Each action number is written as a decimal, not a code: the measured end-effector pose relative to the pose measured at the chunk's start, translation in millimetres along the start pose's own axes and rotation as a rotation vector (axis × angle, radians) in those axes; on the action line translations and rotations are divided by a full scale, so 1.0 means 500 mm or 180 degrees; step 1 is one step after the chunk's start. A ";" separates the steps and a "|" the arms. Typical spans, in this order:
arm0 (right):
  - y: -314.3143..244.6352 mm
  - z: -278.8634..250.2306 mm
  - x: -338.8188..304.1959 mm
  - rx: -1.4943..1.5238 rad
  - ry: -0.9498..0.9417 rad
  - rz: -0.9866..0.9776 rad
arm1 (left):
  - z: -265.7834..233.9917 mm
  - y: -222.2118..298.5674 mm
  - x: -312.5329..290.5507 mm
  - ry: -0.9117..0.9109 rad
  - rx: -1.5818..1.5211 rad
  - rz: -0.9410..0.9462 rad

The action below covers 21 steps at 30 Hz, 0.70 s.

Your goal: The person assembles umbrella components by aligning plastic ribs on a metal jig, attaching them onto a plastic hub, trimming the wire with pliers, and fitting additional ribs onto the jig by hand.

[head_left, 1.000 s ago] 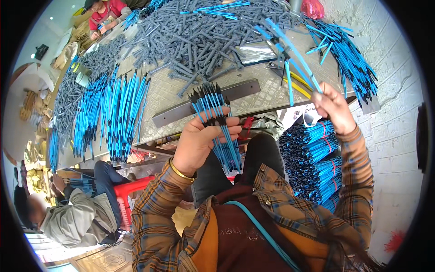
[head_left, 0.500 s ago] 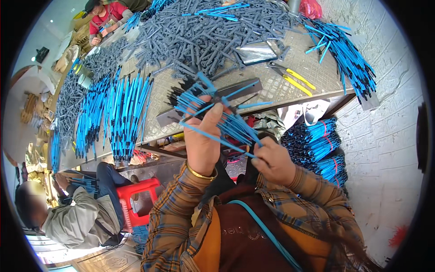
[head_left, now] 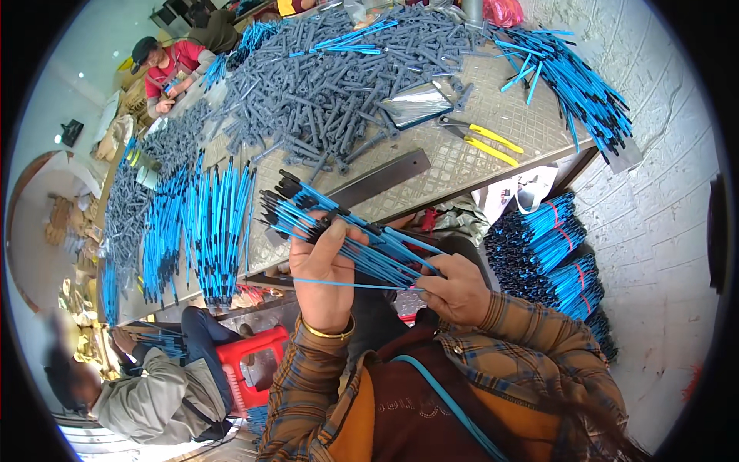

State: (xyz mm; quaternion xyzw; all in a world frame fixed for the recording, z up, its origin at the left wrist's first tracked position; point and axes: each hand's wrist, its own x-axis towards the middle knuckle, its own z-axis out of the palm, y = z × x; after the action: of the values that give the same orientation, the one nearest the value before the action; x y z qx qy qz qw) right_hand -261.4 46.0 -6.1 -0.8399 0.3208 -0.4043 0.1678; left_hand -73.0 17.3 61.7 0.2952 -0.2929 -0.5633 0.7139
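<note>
In front of my chest I hold a bundle of thin blue rods with black ends. My left hand grips the bundle near the black ends, thumb on top and fingers curled beneath. At the other end my right hand is closed around the rods, fingertips pinched together. One loose blue rod runs below the rest, its right end at my right fingers. Just beyond the bundle, a dark flat metal bar lies along the table's near edge.
Grey plastic anchor-like pieces heap across the table. Yellow-handled pliers and a clear plastic packet lie nearby. Blue rods stack at left, far right and below. Co-workers sit left, one on a red stool.
The bundle has come lower and its rods now lie closer together. My left hand has moved down and left, off the metal bar. The whole view has shifted slightly.
</note>
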 end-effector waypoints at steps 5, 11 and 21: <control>0.009 0.037 -0.018 0.0910 0.0319 0.0473 | -0.020 -0.003 0.003 0.0016 -0.0387 -0.0127; 0.013 0.067 -0.005 0.1150 0.0609 0.0766 | -0.072 0.002 0.016 -0.0608 -0.0936 -0.0273; 0.062 -0.031 0.061 0.0765 -0.1481 0.0638 | -0.079 0.092 0.017 -0.1105 0.0971 -0.0553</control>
State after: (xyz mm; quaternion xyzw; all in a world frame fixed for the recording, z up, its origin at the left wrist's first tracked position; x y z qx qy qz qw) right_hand -271.8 2.4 4.0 -0.8483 0.3049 -0.2171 0.3745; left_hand -12.3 21.5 71.2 0.3225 -0.4664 -0.6141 0.5490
